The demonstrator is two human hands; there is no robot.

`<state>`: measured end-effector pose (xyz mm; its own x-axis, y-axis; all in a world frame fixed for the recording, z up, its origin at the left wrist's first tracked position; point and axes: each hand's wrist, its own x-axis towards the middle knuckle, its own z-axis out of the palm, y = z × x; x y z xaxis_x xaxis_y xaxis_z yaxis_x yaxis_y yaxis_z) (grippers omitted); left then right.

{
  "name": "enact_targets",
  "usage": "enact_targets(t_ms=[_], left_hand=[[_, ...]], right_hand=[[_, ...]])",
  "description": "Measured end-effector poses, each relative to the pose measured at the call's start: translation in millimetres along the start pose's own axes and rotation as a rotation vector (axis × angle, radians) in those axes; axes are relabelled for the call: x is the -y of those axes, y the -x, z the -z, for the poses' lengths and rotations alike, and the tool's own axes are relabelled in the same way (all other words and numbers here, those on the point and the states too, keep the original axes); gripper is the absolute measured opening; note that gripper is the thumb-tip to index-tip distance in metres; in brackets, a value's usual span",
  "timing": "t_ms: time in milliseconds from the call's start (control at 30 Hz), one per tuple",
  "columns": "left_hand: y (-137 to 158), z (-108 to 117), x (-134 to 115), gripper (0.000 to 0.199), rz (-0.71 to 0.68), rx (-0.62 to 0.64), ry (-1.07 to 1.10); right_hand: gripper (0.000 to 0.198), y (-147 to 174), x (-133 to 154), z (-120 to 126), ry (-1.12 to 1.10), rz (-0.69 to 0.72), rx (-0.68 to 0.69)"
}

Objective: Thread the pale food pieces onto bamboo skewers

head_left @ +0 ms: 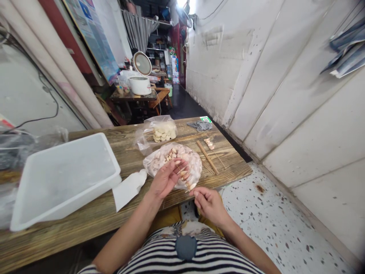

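Observation:
My left hand (167, 178) is over the plastic bag, its thumb and fingertips pinching a pale garlic clove (177, 163) near the upper end of a thin skewer. Several cloves (184, 176) are strung along this skewer, which slants down toward my right hand (209, 203). The right thumb and forefinger grip the skewer's lower end. Beneath the hands lies an open clear bag (152, 163) full of pinkish-white garlic cloves. To the right, a loaded garlic skewer (209, 143) rests on the wooden table, beside a row of bare bamboo skewers (207, 156).
A large white plastic tray (68, 171) occupies the table's left side, with a white paper sheet (128, 190) beside it. Behind the garlic, another bag holds skewered pale slices (164, 132). A crumpled grey plastic piece (201, 125) lies near the far edge of the table (234, 165).

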<state>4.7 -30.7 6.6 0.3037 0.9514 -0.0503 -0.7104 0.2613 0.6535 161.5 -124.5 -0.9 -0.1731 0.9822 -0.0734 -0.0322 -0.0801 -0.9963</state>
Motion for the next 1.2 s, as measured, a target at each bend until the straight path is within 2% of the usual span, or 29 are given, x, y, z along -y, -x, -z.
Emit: enact_targets(t_ms=[100, 267, 500, 667, 800, 867, 1000, 1067, 1200], left_hand=[[1.9, -0.8, 1.4, 0.022, 0.009, -0.04, 0.021], [4.0, 0.6, 4.2, 0.021, 0.026, -0.032, 0.051], [6.4, 1.6, 3.8, 0.02, 0.024, -0.024, 0.053], [11.9, -1.9, 14.9, 0.021, 0.045, 0.012, 0.026], [12.5, -3.4, 19.3, 0.031, 0.051, 0.008, 0.0], [9.9, 0.4, 15.4, 0.035, 0.004, -0.083, -0.064], [2.6, 16.3, 2.0, 0.028, -0.208, -0.352, -0.324], [1.2, 24.3, -1.7, 0.026, -0.241, -0.381, -0.468], [4.6, 35.0, -0.4, 0.024, -0.214, -0.362, -0.733]], right_hand=[[0.033, 1.9, -0.3, -1.6, 0.062, 0.038, -0.047], [0.031, 3.7, 1.8, -3.6, 0.134, 0.107, -0.105], [0.032, 4.0, 0.4, -4.2, 0.184, 0.114, -0.097], [0.03, 2.4, 5.1, -5.6, 0.206, 0.136, -0.112], [0.029, -10.5, 3.4, -1.5, 0.241, 0.164, -0.138], [0.029, -21.4, -3.0, 4.0, 0.255, 0.192, -0.223], [0.031, -40.1, -20.3, 17.9, 0.268, 0.224, -0.405], [0.031, -44.1, -26.7, 22.6, 0.276, 0.222, -0.428], [0.028, -44.2, -32.5, 25.9, 0.351, 0.241, -0.46]])
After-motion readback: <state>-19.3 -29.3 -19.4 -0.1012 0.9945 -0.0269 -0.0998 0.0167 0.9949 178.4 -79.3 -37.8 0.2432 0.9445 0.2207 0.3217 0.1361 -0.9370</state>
